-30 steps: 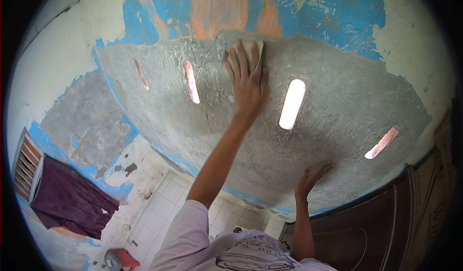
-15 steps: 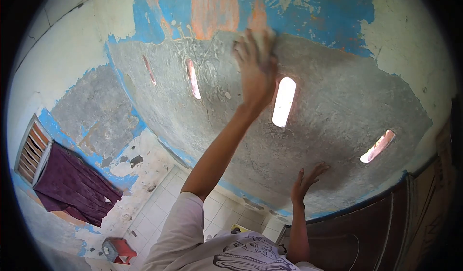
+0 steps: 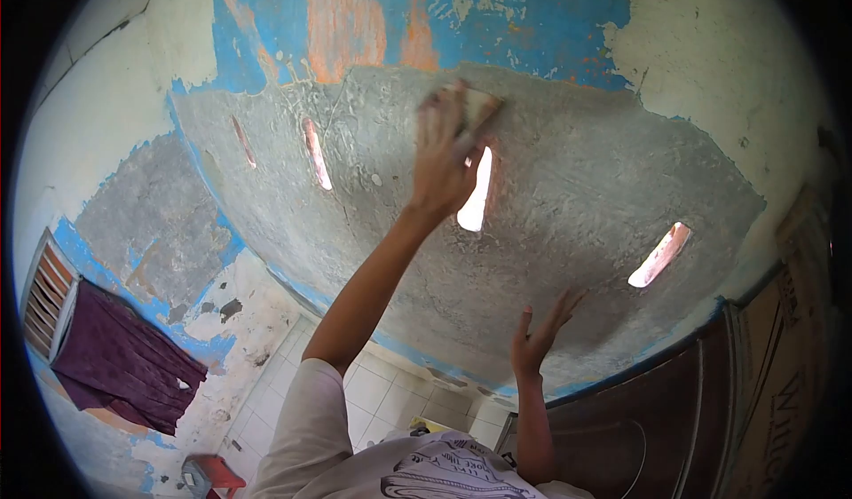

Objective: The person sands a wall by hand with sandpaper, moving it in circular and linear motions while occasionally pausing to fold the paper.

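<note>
My left hand (image 3: 444, 157) is raised against the rough grey patch of wall (image 3: 550, 179), its fingers closed on a pale, flat block (image 3: 479, 111). Motion blurs the fingers and the block, which lie just under the edge of the blue paint (image 3: 532, 19) and above a bright slot (image 3: 477, 193). Lower on the right, my right hand (image 3: 537, 344) has its fingers spread and its palm towards the grey surface. It holds nothing; whether it touches the wall I cannot tell.
More slots (image 3: 659, 255) pierce the wall. A purple cloth (image 3: 129, 352) hangs below a barred window (image 3: 51, 290) on the left. A red and grey stool (image 3: 213, 474) is at the lower left. Brown door panel (image 3: 612, 428) and printed cardboard (image 3: 772, 357) stand at the right.
The view has shifted, so the wall appears further left. My left hand has moved down from the blue paint's edge with the block. My right hand stays spread low on the right.
</note>
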`<state>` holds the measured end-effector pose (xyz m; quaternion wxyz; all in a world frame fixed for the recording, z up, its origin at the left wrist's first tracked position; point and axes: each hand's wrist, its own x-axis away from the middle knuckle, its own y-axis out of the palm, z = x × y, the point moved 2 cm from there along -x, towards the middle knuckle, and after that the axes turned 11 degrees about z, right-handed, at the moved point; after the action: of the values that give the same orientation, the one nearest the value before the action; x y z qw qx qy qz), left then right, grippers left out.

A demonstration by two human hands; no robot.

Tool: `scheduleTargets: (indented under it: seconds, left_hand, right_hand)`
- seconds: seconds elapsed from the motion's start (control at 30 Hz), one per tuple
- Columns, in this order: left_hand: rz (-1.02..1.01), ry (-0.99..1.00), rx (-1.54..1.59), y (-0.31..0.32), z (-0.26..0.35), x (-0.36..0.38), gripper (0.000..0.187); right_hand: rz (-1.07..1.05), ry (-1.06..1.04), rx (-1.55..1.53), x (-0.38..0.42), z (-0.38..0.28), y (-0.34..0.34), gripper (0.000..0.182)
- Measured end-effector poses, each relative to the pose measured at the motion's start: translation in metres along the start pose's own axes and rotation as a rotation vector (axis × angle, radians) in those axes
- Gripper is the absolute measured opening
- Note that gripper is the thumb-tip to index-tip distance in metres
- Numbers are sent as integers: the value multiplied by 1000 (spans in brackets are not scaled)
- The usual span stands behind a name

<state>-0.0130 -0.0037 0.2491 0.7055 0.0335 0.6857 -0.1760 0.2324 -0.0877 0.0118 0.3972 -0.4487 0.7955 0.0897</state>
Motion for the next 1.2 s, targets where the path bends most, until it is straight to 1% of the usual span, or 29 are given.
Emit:
scheduleTargets:
  seconds: [0.03, 0.07, 0.17, 0.2, 0.3, 0.33, 0.37, 0.43, 0.47, 0.53, 0.63, 0.67, 0.77, 0.8, 0.9, 0.93, 1.03, 1.07, 1.17, 1.2]
  left_hand:
    - [49, -74, 74, -2, -11, -10, 61]
    - [252, -162, 79, -9, -24, -17, 61]
    - [330, -358, -1, -7, -19, -24, 62]
    - [272, -243, 42, -3, -10, -22, 61]
    - [-151, 215, -71, -8, 6, -4, 63]
    - [-70, 224, -99, -6, -16, -7, 59]
    - [105, 60, -32, -8, -41, -11, 58]
    - [453, -263, 110, -21, -71, -22, 56]
    - [444, -280, 76, -15, -72, -22, 56]
    - [424, -318, 3, -16, -51, -27, 56]
    - [75, 216, -89, -10, -33, -12, 61]
    - [31, 293, -69, -14, -38, -11, 61]
    - [302, -64, 94, -28, -88, -26, 58]
    - [593, -199, 97, -22, -97, -26, 55]
    - [336, -73, -141, -27, -55, -32, 54]
    - [224, 140, 15, -19, -51, -26, 52]
    - [81, 277, -34, -27, -75, -16, 53]
    - [261, 18, 46, -29, -94, -18, 52]
    - [459, -210, -77, -26, -87, -12, 50]
    - [397, -55, 13, -10, -85, 3, 50]
  right_hand:
    - [15, -5, 1, -5, -3, -3, 75]
    - [29, -6, 4, -10, -5, -9, 75]
    - [60, 10, -8, -17, -2, -13, 76]
    - [68, 15, -16, -20, -2, -13, 76]
    - [59, -25, -57, -24, -8, -5, 74]
    - [47, -24, -67, -23, -10, -6, 73]
    - [42, -21, -76, -23, -13, -7, 72]
    - [37, -8, -80, -25, -18, -10, 71]
    - [33, 4, -76, -23, -20, -12, 71]
    - [38, 1, -82, -21, -25, -9, 71]
    - [49, -44, -103, -23, -33, 0, 68]
    - [45, -50, -99, -25, -37, 3, 67]
    - [29, -54, -111, -27, -43, 9, 66]
    - [28, -52, -122, -26, -45, 11, 66]
    - [22, -67, -107, -21, -47, 21, 66]
    - [33, -65, -90, -20, -49, 23, 66]
    - [60, -63, -68, -20, -54, 28, 65]
    - [65, -62, -74, -20, -52, 28, 65]
    - [78, -43, -73, -16, -50, 31, 66]
    - [73, -41, -71, -15, -49, 31, 66]
